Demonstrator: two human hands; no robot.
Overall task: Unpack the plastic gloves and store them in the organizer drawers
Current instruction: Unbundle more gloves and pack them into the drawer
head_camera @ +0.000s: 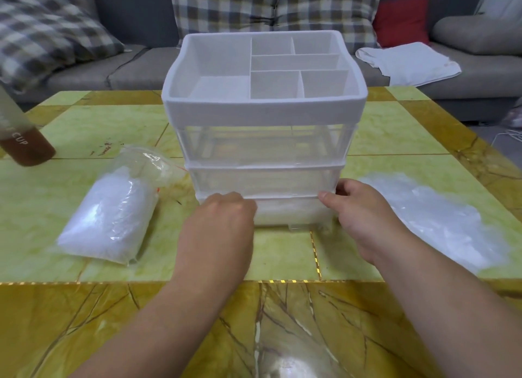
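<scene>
I have both hands at the bottom drawer (293,215) of the organizer (264,106), which stands mid-way across the table (84,129); the drawer's clear front shows white, so I judge it already filled. My left hand (226,219) is curled against the drawer front at 7 o'clock; its fingertips are hidden, so I cannot tell whether it grips or pushes. My right hand (364,216) pinches the organizer's front corner at 5 o'clock, thumb in front, fingers round the side. I judge this drawer is being seated; next the loose glove pile (440,222) at 3 o'clock, then the bag (110,222) at 9 o'clock, calls for an upper drawer drawn out.
</scene>
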